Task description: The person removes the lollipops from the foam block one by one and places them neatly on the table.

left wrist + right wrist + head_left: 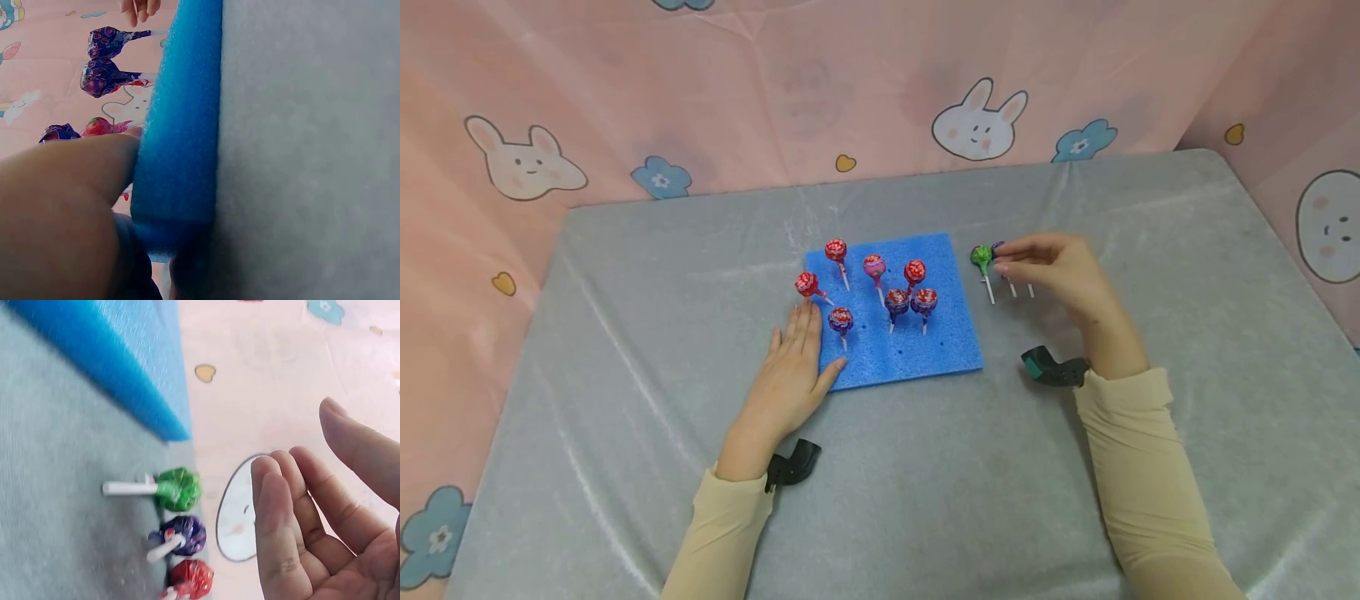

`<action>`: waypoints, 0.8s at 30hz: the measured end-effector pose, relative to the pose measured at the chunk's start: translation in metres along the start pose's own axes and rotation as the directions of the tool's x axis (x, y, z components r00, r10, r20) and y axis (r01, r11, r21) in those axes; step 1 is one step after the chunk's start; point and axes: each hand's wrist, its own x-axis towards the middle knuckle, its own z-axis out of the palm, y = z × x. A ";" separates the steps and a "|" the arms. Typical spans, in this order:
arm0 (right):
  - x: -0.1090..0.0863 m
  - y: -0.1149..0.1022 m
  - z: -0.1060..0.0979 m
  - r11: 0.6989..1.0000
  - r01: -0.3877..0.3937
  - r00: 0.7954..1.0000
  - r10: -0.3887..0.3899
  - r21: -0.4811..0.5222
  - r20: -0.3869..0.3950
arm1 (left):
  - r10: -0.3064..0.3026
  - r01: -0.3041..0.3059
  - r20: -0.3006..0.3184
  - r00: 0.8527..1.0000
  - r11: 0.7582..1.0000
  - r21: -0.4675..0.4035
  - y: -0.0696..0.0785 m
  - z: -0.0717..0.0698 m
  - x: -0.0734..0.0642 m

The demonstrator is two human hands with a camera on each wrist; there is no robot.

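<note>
A blue foam board (865,362) lies on the table with several wrapped lollipops stuck upright or tilted in it, among them a pink lollipop (874,267) and purple ones. My left hand (786,375) presses flat along the board's left edge, fingers straight, thumb on its near corner. Right of the board, my right hand (1060,271) hovers over loose lollipops, thumb and fingers apart with nothing between them. In the right wrist view lie a green lollipop (178,489), a purple lollipop (187,534) and a red lollipop (192,579) in a row; my right hand partly hides them in the head view.
A grey cloth (925,492) covers the table. Pink curtains (865,100) with rabbit prints stand at the back and sides. Each wrist wears a black camera mount, the right mount (1052,368) close over the cloth. Small holes dot the foam board.
</note>
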 end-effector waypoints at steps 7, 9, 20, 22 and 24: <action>-0.001 -0.004 0.008 0.999 0.038 0.998 -0.037 -0.012 0.055 | 0.003 -0.003 -0.009 1.000 1.000 -0.003 0.000 0.000 0.000; 0.000 -0.004 0.010 0.999 0.047 0.996 -0.046 -0.002 0.082 | 0.003 -0.003 -0.009 1.000 1.000 -0.005 0.000 0.000 0.000; -0.001 -0.006 0.024 0.999 0.052 0.978 -0.050 -0.004 0.202 | 0.011 -0.011 -0.023 1.000 1.000 -0.014 0.001 0.000 0.000; -0.001 -0.006 0.027 0.999 0.054 0.970 -0.051 -0.004 0.238 | 0.009 -0.010 -0.021 1.000 1.000 -0.016 0.001 -0.001 -0.001; -0.001 -0.006 0.029 0.999 0.051 0.963 -0.050 0.004 0.263 | 0.010 -0.010 -0.021 1.000 1.000 -0.016 0.001 -0.001 -0.001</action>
